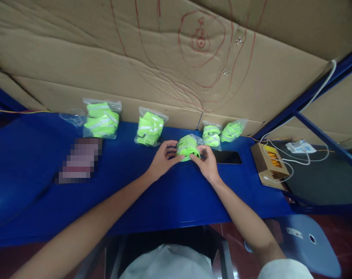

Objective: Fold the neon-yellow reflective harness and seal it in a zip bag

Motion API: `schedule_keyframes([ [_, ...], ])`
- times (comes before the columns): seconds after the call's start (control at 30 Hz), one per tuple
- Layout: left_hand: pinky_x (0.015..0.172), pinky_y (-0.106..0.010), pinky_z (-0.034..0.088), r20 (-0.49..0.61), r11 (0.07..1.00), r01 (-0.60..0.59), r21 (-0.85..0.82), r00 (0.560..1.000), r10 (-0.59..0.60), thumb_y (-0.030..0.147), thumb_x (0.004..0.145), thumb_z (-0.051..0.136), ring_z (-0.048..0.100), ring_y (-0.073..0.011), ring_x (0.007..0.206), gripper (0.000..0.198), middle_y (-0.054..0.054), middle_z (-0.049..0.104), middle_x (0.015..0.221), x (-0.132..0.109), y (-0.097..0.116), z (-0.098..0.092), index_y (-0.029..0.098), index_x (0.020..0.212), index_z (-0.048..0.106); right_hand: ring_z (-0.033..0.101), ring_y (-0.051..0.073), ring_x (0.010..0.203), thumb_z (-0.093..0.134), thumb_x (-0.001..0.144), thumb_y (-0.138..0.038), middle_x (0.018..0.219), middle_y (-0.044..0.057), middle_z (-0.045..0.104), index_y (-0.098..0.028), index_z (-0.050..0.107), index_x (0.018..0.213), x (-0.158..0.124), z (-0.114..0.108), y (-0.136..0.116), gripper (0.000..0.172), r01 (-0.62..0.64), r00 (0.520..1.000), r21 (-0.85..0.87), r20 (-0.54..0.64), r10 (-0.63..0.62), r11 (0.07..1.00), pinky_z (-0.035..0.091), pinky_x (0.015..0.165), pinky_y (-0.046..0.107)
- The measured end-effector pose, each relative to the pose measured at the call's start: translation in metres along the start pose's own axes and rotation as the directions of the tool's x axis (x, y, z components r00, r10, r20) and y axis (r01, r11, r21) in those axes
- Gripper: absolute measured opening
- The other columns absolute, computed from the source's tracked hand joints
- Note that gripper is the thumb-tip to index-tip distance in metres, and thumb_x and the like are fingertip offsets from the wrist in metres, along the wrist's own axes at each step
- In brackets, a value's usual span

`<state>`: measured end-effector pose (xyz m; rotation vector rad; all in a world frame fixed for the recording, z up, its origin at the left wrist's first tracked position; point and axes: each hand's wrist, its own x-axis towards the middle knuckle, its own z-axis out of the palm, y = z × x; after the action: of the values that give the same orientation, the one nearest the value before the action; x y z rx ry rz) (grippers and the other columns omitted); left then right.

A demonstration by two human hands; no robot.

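Between my two hands, over the blue table, is a rolled bundle of neon-yellow reflective strap (187, 146) with silver stripes, partly in clear plastic. My left hand (164, 155) grips its left side, thumb at the front and fingers curled behind. From the right, my right hand (206, 159) holds it with the thumb on its front edge. Close behind my right hand stand two clear bags of the same strap, one nearer (211, 135) and one farther right (233, 130). A dark phone (227, 157) lies right of my right hand.
More bagged straps, one (149, 128) and a larger one (102, 119), lean on the cardboard wall (164, 58). A blurred-out device (80, 159) lies left. At right are an open cardboard box (270, 162) and a white cable (306, 102). A blue-grey stool (306, 244) stands below.
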<state>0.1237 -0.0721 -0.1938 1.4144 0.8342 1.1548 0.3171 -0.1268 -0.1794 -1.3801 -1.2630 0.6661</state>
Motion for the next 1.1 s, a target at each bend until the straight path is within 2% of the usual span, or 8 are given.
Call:
schedule_keyframes([
  [0.1,0.094,-0.035,0.055,-0.018,0.970,0.149,-0.193,0.988,-0.156,0.039,0.068,0.089,0.064,-0.0187,0.105,0.053,-0.008,0.065,0.120,0.005,0.000,0.000,0.019,0.111,0.066,0.060,0.019,0.087,0.085,0.070,-0.048,0.099,0.003,0.058,-0.023,0.058,0.099,0.005,0.000,0.006,0.047,-0.079,0.996,0.132,-0.026,0.084,0.988,0.060,0.074,0.035],
  [0.37,0.089,-0.032,0.054,0.006,0.970,0.171,-0.172,0.985,-0.173,0.036,0.066,0.091,0.066,-0.0177,0.097,0.045,-0.005,0.071,0.101,0.000,0.005,0.001,0.017,0.102,0.073,0.058,0.018,0.091,0.084,0.068,-0.052,0.104,0.003,0.057,-0.022,0.056,0.096,0.005,0.003,0.008,0.049,-0.105,0.988,0.160,-0.092,0.120,0.981,0.062,0.075,0.036],
  [0.53,0.088,-0.031,0.053,-0.062,0.982,0.109,-0.156,0.991,-0.120,0.036,0.066,0.091,0.064,-0.0173,0.096,0.044,-0.005,0.071,0.102,-0.001,0.006,0.001,0.018,0.102,0.072,0.060,0.018,0.094,0.081,0.075,-0.048,0.105,0.002,0.056,-0.025,0.051,0.103,-0.005,0.009,0.003,0.047,-0.028,1.000,0.096,0.002,0.028,0.995,0.061,0.078,0.033],
  [0.63,0.084,-0.031,0.054,-0.100,0.988,0.066,-0.139,0.992,-0.080,0.038,0.067,0.090,0.065,-0.0175,0.092,0.043,-0.005,0.071,0.099,-0.002,0.006,0.001,0.018,0.100,0.072,0.060,0.024,0.111,0.084,0.073,-0.048,0.123,0.008,0.051,-0.027,0.047,0.124,-0.012,0.012,-0.003,0.067,0.079,0.995,0.009,0.064,-0.080,0.997,0.063,0.080,0.035],
  [0.7,0.081,-0.030,0.053,-0.094,0.994,0.041,-0.106,0.994,-0.051,0.039,0.069,0.089,0.064,-0.0168,0.087,0.040,-0.004,0.070,0.092,-0.004,0.005,0.003,0.017,0.098,0.072,0.057,0.026,0.118,0.086,0.072,-0.047,0.129,0.012,0.047,-0.026,0.044,0.132,-0.015,0.011,-0.006,0.077,0.151,0.988,-0.108,0.053,-0.146,0.983,0.062,0.085,0.039],
  [0.8,0.076,-0.027,0.051,-0.066,0.997,0.017,-0.073,0.998,-0.022,0.038,0.071,0.088,0.064,-0.0147,0.081,0.035,-0.001,0.068,0.084,-0.008,0.004,0.007,0.018,0.095,0.072,0.056,0.026,0.115,0.084,0.077,-0.044,0.124,0.011,0.050,-0.024,0.046,0.129,-0.014,0.009,-0.006,0.067,0.201,0.978,-0.252,-0.008,-0.210,0.946,0.056,0.097,0.045],
  [0.9,0.072,-0.026,0.051,-0.060,0.992,0.040,-0.120,0.997,-0.048,0.036,0.069,0.091,0.062,-0.0124,0.074,0.034,0.001,0.066,0.077,-0.011,0.006,0.011,0.017,0.090,0.072,0.057,0.026,0.114,0.081,0.081,-0.041,0.123,0.010,0.051,-0.023,0.046,0.127,-0.012,0.006,-0.005,0.061,0.226,0.970,-0.279,-0.024,-0.242,0.933,0.051,0.103,0.047],
  [1.1,0.079,-0.034,0.061,-0.067,0.945,0.146,-0.294,0.983,-0.173,0.038,0.063,0.094,0.067,-0.0151,0.078,0.041,-0.001,0.069,0.079,-0.011,0.016,0.010,0.015,0.089,0.073,0.050,0.031,0.130,0.081,0.082,-0.045,0.133,0.014,0.048,-0.026,0.040,0.142,-0.012,0.004,-0.010,0.075,0.325,0.946,-0.322,0.098,-0.310,0.889,0.046,0.112,0.053],
])
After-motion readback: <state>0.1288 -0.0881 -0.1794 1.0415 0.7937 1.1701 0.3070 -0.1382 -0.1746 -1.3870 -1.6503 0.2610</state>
